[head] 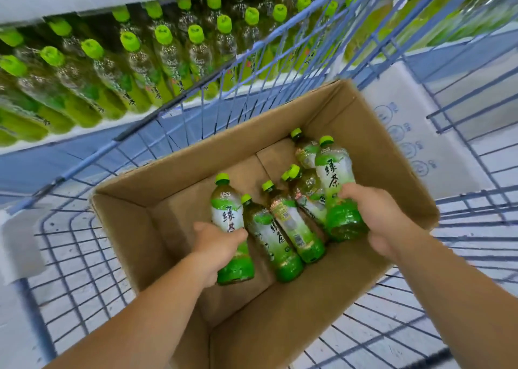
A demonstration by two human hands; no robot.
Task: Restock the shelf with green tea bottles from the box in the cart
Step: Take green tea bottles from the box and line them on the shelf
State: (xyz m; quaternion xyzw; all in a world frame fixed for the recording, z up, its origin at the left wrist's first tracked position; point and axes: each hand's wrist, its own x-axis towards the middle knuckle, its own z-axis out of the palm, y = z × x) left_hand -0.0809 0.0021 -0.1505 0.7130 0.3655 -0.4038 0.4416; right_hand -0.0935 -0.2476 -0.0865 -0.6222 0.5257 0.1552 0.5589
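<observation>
Both of your hands are down inside the cardboard box (350, 122), which sits open-topped in the blue wire cart (196, 99). Your left hand (215, 247) grips a green tea bottle (225, 209) low on its body, fingers (236, 234) curled round the label, green cap pointing away from you. Your right hand (377, 217) grips a second bottle (333, 167) near its base at the right side of the box, fingers (377, 244) wrapped round it, cap also pointing away. Whether either bottle is clear of the box floor cannot be told.

Between the two held bottles, several more bottles (291, 223) lie loosely on their sides on the box floor, some touching or overlapping; one further bottle (304, 150) lies towards the far right corner. The left half of the box floor shows bare cardboard.

Beyond the cart's far rim, the shelf (84, 133) carries close rows of the same green-capped bottles (112, 60), standing several deep. A white carton (406, 111) printed with round symbols lies just beside the box on the right, inside the cart. The picture is slightly blurred at the shelf.
</observation>
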